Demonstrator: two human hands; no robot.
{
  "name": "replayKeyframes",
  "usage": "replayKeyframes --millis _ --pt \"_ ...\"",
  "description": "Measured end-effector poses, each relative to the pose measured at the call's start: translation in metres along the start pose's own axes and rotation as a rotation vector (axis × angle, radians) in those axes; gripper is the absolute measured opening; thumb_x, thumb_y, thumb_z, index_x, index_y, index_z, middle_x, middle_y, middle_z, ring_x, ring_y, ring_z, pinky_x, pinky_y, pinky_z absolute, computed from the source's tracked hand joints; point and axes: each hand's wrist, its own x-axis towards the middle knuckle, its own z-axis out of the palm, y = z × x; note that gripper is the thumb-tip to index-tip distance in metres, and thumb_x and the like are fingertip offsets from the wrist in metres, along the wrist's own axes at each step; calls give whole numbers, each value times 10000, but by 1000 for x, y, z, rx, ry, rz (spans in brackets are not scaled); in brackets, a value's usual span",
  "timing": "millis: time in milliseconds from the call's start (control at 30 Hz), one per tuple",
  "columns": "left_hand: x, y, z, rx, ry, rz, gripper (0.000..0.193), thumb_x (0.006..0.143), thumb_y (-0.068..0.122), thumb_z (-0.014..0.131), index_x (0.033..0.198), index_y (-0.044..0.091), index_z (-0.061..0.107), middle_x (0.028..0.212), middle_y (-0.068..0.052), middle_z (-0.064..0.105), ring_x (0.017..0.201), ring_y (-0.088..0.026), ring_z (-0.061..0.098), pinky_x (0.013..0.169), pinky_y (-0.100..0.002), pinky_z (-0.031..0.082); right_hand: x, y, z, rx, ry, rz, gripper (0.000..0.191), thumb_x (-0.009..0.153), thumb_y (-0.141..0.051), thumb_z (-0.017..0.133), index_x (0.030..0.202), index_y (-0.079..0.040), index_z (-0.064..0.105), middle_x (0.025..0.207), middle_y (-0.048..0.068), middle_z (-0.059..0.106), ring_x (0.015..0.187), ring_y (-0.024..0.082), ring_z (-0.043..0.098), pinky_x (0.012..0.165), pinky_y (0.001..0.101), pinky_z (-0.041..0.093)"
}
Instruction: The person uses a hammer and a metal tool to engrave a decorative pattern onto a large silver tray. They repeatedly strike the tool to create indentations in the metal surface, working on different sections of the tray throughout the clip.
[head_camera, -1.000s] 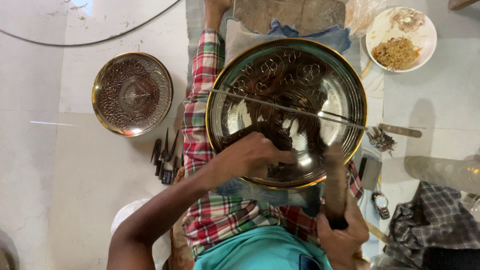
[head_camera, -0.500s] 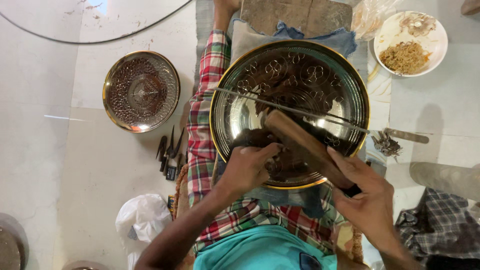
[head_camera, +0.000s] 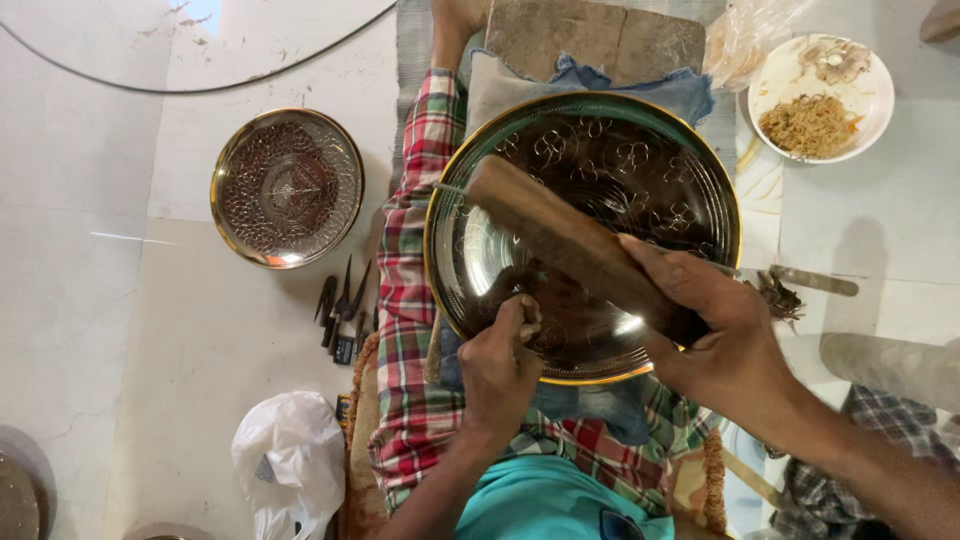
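Two hands work over the big brass plate (head_camera: 640, 180) resting on the lap. The right hand (head_camera: 715, 330), grip clenched round a wooden mallet (head_camera: 560, 240), has swung it up from low at the side. The left hand (head_camera: 500, 365) stays pinching a small punch (head_camera: 528, 322) on the plate's near rim. Floor lies open leftward past a smaller plate (head_camera: 287, 187).

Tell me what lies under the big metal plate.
Under the big metal plate: a blue cloth, a wooden board, the checked-cloth lap. Its middle hides the rest.
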Motion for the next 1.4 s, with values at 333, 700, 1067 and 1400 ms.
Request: replayKeyframes --millis 333,700,1067,1400 --pt "-5 -1 5 -45 126 21 348 741 -58 639 1080 15 621 903 -186 736 865 -363 768 705 -402 614 17 -11 -8 -521 -246 -83 908 738 -144 751 1533 -484 476 1086 -48 681 732 172 702 544 345 593" --pt "-3 1 11 -99 189 35 387 806 -85 525 1169 21 604 961 -166 753 871 -322 802 715 -363 645 20 -23 -8 -119 -31 -149 906 645 -96 787 1458 -425 560 1131 -63 732 658 180 713 566 335 608" --pt "-3 -6 13 31 84 64 408 781 -92 585 1175 18 585 779 -186 672 710 -355 729 615 -452 567 25 -21 3 -471 -105 -335 940 648 -288 856 1512 -405 506 1020 -24 686 621 158 644 565 326 563" --pt "-1 3 8 -264 338 189 163 928 -90 586 1051 -7 655 966 -116 770 825 -222 800 726 -330 658 -9 13 52 328 249 -97 756 801 -37 741 1515 -173 536 1267 34 713 933 148 711 804 287 575"
